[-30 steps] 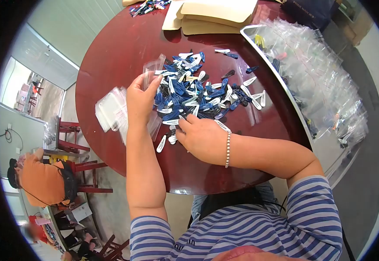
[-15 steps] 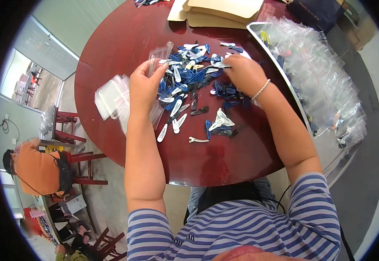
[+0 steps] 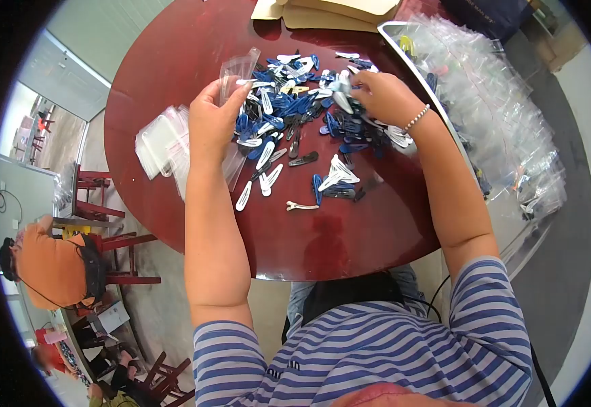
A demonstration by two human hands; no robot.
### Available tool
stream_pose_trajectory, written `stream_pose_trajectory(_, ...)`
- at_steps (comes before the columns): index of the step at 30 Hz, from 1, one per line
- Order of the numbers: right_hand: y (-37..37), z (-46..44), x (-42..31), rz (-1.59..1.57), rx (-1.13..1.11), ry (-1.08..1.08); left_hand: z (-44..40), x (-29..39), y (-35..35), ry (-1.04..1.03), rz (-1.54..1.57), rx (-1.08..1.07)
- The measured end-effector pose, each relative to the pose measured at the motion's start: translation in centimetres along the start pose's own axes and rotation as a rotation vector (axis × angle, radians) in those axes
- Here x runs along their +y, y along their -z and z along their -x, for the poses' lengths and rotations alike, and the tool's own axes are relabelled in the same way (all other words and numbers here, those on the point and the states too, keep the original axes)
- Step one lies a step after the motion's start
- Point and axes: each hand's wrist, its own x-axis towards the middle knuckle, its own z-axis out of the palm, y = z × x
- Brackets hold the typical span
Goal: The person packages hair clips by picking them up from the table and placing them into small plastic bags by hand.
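My left hand (image 3: 212, 117) pinches a clear plastic bag (image 3: 238, 71) and a white snap hair clip (image 3: 258, 83) between thumb and fingers, at the left side of a heap of blue, white and black hair clips (image 3: 285, 102). Over the right side of that heap, my right hand (image 3: 385, 98) has its fingers closed on hair clips (image 3: 341, 91), white and bluish, smeared by motion. Nearer me lie a small group of white clips (image 3: 339, 173) over darker ones and a pale beige alligator clip (image 3: 302, 205). Left of my left forearm, clear bags (image 3: 162, 144) lie stacked and fanned out.
A white-rimmed tray (image 3: 438, 112) full of bagged clips (image 3: 495, 112) stands at the right of the round red table (image 3: 275, 251). Brown cardboard (image 3: 329, 13) and a dark bag (image 3: 488, 15) are at the back. A person in orange (image 3: 58, 261) and red stools (image 3: 129, 258) are off left.
The view has shifted slightly, moving the table up and left. My right hand has moved a little rightward over the heap, with clips at its fingertips. My left hand keeps its hold.
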Motion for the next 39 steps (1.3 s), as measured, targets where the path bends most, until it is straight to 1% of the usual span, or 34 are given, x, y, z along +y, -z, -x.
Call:
stream_pose_trajectory(1, 0.0, 0.1, -0.7, -0.373, -0.091, -0.024, 0.0, -0.1, 0.0, -0.005, -0.024, 0.007)
stream_pose_trajectory(2, 0.3, 0.2, -1.2, -0.504, -0.133, 0.017, -0.1, -0.2, 0.0, -0.005, -0.033, 0.007)
stream_pose_trajectory(3, 0.2, 0.2, -1.5, -0.505, -0.134, 0.014, -0.2, -0.2, 0.0, -0.003, -0.033, 0.005)
stream_pose_trajectory(5, 0.1, 0.0, -1.7, -0.706, 0.036, 0.188, -0.2, -0.2, 0.1, -0.014, -0.020, 0.012)
stream_pose_trajectory(6, 0.5, 0.4, -2.2, -0.679, 0.112, 0.199, -0.2, -0.1, 0.1, -0.011, -0.019, 0.011)
stream_pose_trajectory(7, 1.1, 0.5, -2.3, -0.678, 0.111, 0.196, -0.2, 0.0, 0.1, -0.004, -0.015, 0.016)
stream_pose_trajectory(9, 2.2, 0.7, -1.9, -0.493, 0.033, 0.182, -0.2, -0.2, 0.1, 0.005, -0.007, 0.017)
stream_pose_trajectory(11, 2.2, 1.0, -1.9, -0.464, 0.055, 0.180, -0.3, -0.4, 0.2, -0.008, -0.020, 0.017)
stream_pose_trajectory(13, 1.3, 0.8, -1.7, -0.276, 0.186, 0.414, -0.2, -0.3, 0.1, -0.008, -0.012, 0.012)
stream_pose_trajectory(14, 0.0, 0.4, -1.8, -0.269, 0.249, 0.489, -0.2, -0.1, 0.2, -0.010, -0.008, 0.010)
stream_pose_trajectory(15, -0.9, 0.8, -2.8, -0.145, 0.230, 0.499, -0.2, -0.2, 0.2, -0.014, -0.008, 0.018)
stream_pose_trajectory(17, -3.2, 0.9, -5.1, -0.052, 0.225, 0.727, -0.4, -0.5, 0.4, -0.016, -0.028, 0.055)
stream_pose_trajectory(19, -5.5, 0.2, -7.4, -0.007, 0.149, 0.861, -0.4, -0.3, 0.6, -0.006, -0.011, 0.073)
stream_pose_trajectory(20, -6.5, 0.2, -8.5, 0.054, 0.122, 0.846, -0.5, -0.3, 0.7, 0.003, 0.024, 0.081)
stream_pose_trajectory(21, -7.2, -0.5, -9.2, 0.149, 0.043, 0.871, -0.5, -0.3, 0.8, 0.012, 0.061, 0.089)
stream_pose_trajectory(23, -8.0, -1.6, -10.4, 0.249, 0.009, 0.818, -0.5, -0.1, 1.0, -0.010, 0.069, 0.096)
stream_pose_trajectory(25, -7.8, -3.2, -10.5, 0.313, 0.048, 0.766, -0.6, -0.5, 1.2, -0.007, 0.110, 0.102)
stream_pose_trajectory(26, -7.8, -3.7, -10.4, 0.346, 0.066, 0.678, -0.7, -0.7, 1.3, -0.024, 0.114, 0.100)
stream_pose_trajectory(27, -7.1, -3.8, -10.2, 0.357, 0.102, 0.647, -0.6, -0.6, 1.3, -0.026, 0.116, 0.114)
stream_pose_trajectory(29, -7.0, -4.9, -8.9, 0.313, 0.234, 0.543, -0.5, -0.1, 1.0, -0.042, 0.135, 0.102)
stream_pose_trajectory(31, -6.1, -5.5, -7.2, 0.197, 0.236, 0.405, -0.3, 0.3, 0.9, -0.041, 0.153, 0.105)
stream_pose_trajectory(33, -4.8, -5.4, -5.5, 0.143, 0.213, 0.346, -0.4, 0.2, 0.9, -0.064, 0.076, 0.112)
stream_pose_trajectory(35, -3.9, -4.9, -3.4, 0.130, 0.200, 0.314, -0.4, 0.0, 0.9, -0.069, 0.075, 0.139)
stream_pose_trajectory(36, -2.7, -3.7, -3.9, 0.156, 0.133, 0.263, -0.4, 0.0, 0.9, -0.070, 0.056, 0.127)
stream_pose_trajectory(37, -2.1, -3.0, -3.7, 0.164, 0.128, 0.272, -0.4, 0.0, 1.0, -0.073, 0.038, 0.115)
stream_pose_trajectory(39, -1.3, -2.2, -3.4, 0.196, 0.050, 0.269, -0.6, -0.6, 0.8, -0.099, 0.029, 0.152)
